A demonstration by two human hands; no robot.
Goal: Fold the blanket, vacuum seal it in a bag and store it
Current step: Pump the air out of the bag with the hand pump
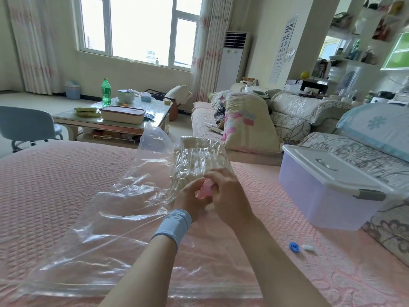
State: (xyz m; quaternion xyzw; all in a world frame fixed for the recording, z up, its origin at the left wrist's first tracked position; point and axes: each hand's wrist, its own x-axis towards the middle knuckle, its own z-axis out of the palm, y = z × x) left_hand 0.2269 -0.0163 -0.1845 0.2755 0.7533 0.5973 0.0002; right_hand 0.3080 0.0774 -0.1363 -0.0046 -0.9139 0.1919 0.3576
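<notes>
Grip: my left hand (191,197) and right hand (230,191) both pinch pink piece (207,188) at bag (106,218), probably keeping air out of blanket (199,156).

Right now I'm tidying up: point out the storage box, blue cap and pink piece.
storage box (321,203): head view, front wall.
blue cap (294,247): head view, its ring.
pink piece (206,189): head view, its visible middle.
</notes>
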